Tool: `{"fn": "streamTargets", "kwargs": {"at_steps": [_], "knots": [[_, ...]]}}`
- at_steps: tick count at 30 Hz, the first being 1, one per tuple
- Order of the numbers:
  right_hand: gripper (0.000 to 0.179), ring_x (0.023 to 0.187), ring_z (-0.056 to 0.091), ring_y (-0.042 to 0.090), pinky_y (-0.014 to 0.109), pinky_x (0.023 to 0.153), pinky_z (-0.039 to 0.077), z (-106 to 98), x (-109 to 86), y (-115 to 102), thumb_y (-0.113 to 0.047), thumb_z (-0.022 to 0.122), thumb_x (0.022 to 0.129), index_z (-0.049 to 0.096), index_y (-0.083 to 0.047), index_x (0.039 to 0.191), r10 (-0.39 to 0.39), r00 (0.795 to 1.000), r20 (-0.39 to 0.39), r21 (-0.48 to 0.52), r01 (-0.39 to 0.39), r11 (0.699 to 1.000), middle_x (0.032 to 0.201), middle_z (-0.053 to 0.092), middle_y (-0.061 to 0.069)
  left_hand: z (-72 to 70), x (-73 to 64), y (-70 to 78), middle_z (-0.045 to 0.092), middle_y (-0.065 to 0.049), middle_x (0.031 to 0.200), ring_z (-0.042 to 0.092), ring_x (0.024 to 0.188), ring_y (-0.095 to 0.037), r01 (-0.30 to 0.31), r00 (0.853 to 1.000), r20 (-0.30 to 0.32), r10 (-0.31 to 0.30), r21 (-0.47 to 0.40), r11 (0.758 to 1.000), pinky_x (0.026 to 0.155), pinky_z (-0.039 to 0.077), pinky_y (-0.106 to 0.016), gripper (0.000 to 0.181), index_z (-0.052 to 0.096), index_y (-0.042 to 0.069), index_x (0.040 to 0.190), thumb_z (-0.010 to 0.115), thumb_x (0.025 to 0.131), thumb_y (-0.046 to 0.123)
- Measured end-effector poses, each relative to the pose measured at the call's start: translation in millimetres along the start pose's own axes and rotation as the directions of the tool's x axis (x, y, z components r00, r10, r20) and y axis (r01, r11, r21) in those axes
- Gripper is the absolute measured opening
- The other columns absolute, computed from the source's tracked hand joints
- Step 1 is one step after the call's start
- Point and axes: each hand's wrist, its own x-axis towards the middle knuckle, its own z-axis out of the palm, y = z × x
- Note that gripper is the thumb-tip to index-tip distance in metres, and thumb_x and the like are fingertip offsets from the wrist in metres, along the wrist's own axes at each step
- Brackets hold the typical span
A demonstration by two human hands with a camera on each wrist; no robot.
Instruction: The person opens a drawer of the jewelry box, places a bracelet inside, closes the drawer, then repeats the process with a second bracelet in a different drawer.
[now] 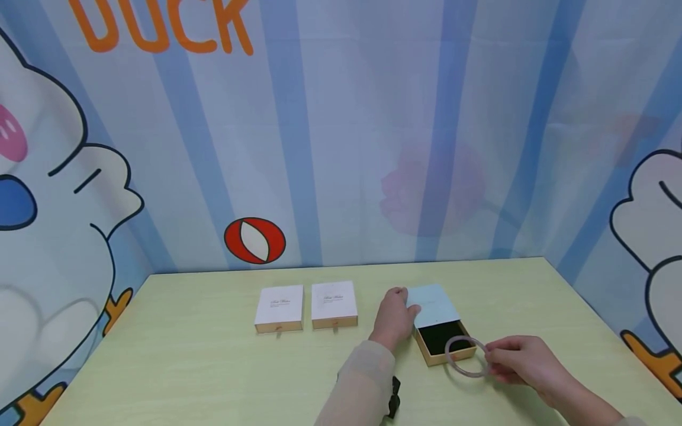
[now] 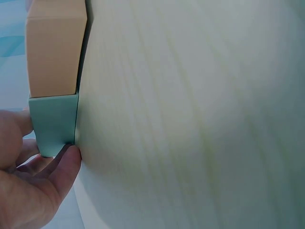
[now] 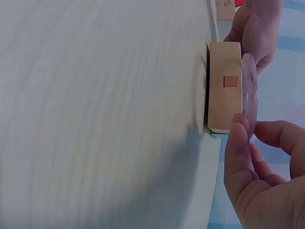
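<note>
A pale pinkish, translucent bangle (image 1: pixel 470 374) is pinched between the thumb and fingers of my right hand (image 1: pixel 527 361). It hangs tilted over the front edge of a gold-sided drawer (image 1: pixel 437 360), which is pulled partway out of a light blue box sleeve (image 1: pixel 434 305). Dark lining (image 1: pixel 439 338) shows inside the drawer. My left hand (image 1: pixel 393 316) grips the sleeve near its far left side; in the left wrist view, thumb and fingers are on either side of the sleeve's end (image 2: pixel 55 124). The right wrist view shows the bangle (image 3: pixel 249 86) beside the drawer front with its small tab (image 3: pixel 230 81).
Two closed white-topped boxes, one on the left (image 1: pixel 279 305) and one nearer the middle (image 1: pixel 334 300), lie side by side left of my left hand. All stand on a pale yellow-green table (image 1: pixel 186 355). A printed blue striped curtain (image 1: pixel 346 148) hangs behind.
</note>
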Motion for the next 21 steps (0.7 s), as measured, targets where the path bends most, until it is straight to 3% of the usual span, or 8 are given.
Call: {"fn": "streamTargets", "kwargs": {"at_steps": [10, 21], "knots": [[0.035, 0.065, 0.065, 0.014, 0.03, 0.061, 0.058, 1.4, 1.7, 0.5, -0.012, 0.064, 0.087, 0.06, 0.011, 0.113, 0.018, 1.0, -0.01, -0.009, -0.018, 1.0, 0.08, 0.07, 0.007, 1.2, -0.5, 1.0, 0.037, -0.01, 0.149, 0.037, 0.137, -0.025, 0.014, 1.0, 0.005, -0.014, -0.04, 0.999, 0.111, 0.035, -0.037, 0.054, 0.04, 0.003, 0.143, 0.054, 0.096, 0.026], [0.039, 0.064, 0.065, 0.012, 0.028, 0.059, 0.057, 0.1, 0.6, 0.8, -0.013, 0.063, 0.088, 0.059, 0.013, 0.116, -0.024, 1.0, 0.018, 0.004, 0.024, 1.0, 0.08, 0.07, 0.007, 1.8, 0.4, -1.2, 0.037, -0.009, 0.15, 0.037, 0.138, -0.024, 0.015, 1.0, 0.001, -0.015, -0.045, 0.999, 0.111, 0.036, -0.037, 0.054, 0.04, 0.004, 0.143, 0.054, 0.096, 0.027]]}}
